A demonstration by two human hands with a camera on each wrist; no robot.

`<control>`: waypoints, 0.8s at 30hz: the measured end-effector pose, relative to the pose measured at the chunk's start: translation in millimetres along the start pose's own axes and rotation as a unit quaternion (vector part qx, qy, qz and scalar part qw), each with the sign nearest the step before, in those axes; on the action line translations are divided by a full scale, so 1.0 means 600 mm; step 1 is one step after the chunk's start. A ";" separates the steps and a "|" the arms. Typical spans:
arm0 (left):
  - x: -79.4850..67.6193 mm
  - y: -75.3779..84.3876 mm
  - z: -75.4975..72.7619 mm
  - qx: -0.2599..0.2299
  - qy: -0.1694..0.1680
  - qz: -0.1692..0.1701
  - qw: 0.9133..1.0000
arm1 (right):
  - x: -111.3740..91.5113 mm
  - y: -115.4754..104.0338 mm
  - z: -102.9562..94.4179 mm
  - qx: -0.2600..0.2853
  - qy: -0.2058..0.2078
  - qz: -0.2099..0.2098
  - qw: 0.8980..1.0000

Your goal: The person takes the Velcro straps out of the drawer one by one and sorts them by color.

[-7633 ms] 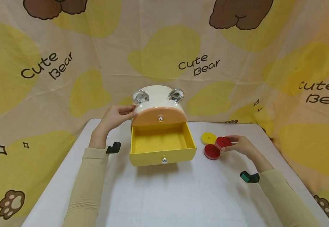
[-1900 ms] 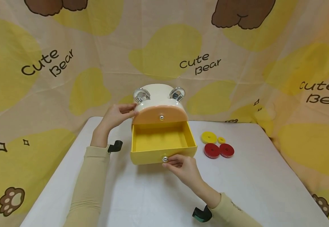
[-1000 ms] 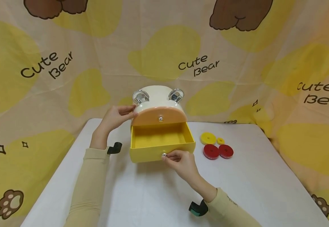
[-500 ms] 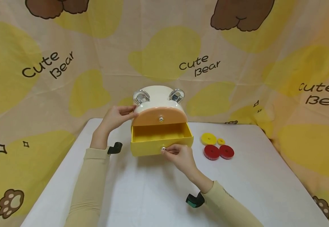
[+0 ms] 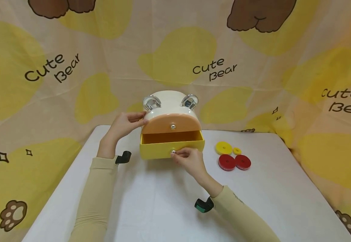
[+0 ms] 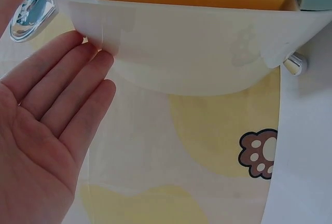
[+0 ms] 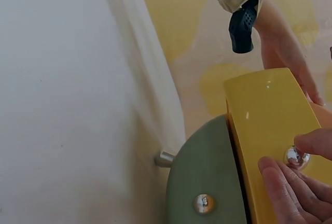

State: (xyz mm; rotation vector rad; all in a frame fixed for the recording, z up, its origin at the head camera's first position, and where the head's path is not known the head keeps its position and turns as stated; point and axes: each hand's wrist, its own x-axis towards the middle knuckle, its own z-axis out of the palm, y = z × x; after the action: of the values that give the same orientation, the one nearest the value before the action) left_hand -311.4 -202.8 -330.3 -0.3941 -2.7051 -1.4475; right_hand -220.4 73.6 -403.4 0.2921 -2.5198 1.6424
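On the white table stands a small rounded cabinet (image 5: pixel 170 101) with two silver ear-shaped pieces, a peach upper drawer (image 5: pixel 163 123) and a yellow drawer (image 5: pixel 155 152) partly pulled out below it. My right hand (image 5: pixel 191 163) pinches the silver knob (image 7: pixel 296 157) on the yellow drawer between thumb and fingers. At the cabinet's upper left side rests my left hand (image 5: pixel 122 125); the left wrist view shows its fingers (image 6: pixel 78 86) straight, their tips against the white shell. A green lower drawer front (image 7: pixel 202 167) with its own knob shows in the right wrist view.
Right of the cabinet lie a yellow disc (image 5: pixel 223 148), a small yellow ring (image 5: pixel 237 151) and two red discs (image 5: pixel 227 162). A cloth printed with bears (image 5: pixel 175 53) hangs behind and beside the white table (image 5: pixel 151 208).
My right hand has set down a red disc, come over to the yellow drawer's knob and pushed the drawer most of the way in. The left hand stays on the cabinet.
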 end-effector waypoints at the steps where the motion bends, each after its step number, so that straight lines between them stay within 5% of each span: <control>1: 0.000 0.001 0.000 0.001 0.001 0.000 1.000 | 0.003 0.000 0.001 0.002 0.003 0.000 1.000; 24: 0.001 0.001 0.000 0.002 -0.002 0.000 1.000 | 0.046 0.009 0.019 0.027 0.032 0.016 0.999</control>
State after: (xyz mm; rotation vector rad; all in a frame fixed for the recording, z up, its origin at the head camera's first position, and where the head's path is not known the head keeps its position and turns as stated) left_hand -311.9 -202.2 -329.5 -0.3977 -2.7098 -1.4426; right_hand -248.6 62.9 -407.1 0.2024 -2.4488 1.7064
